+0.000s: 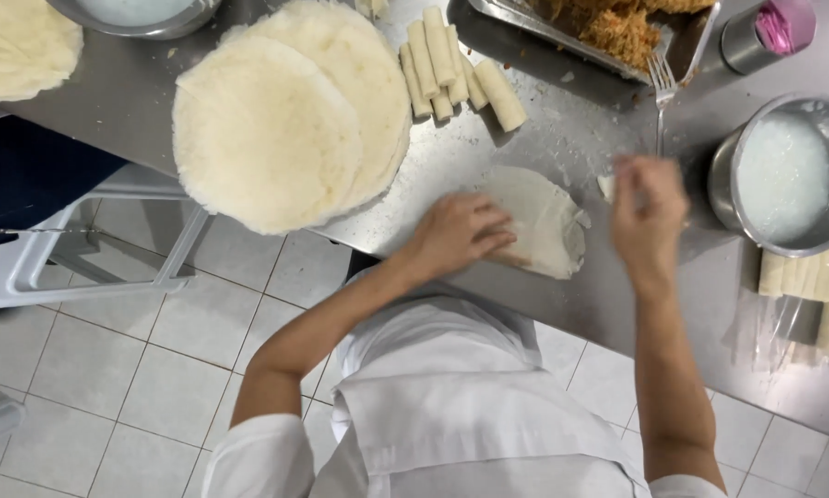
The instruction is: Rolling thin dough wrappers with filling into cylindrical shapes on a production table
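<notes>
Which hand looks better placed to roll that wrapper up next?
Probably the left hand: it rests flat on the folded wrapper. The right hand hovers beside it, blurred, off the wrapper.

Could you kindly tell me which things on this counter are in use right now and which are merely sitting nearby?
In use:
left hand pressing the folded wrapper
right hand, blurred, near the wrapper's edge

Sitting nearby:
stack of round wrappers
finished rolls
fork
pot of white paste
tray of shredded filling
</notes>
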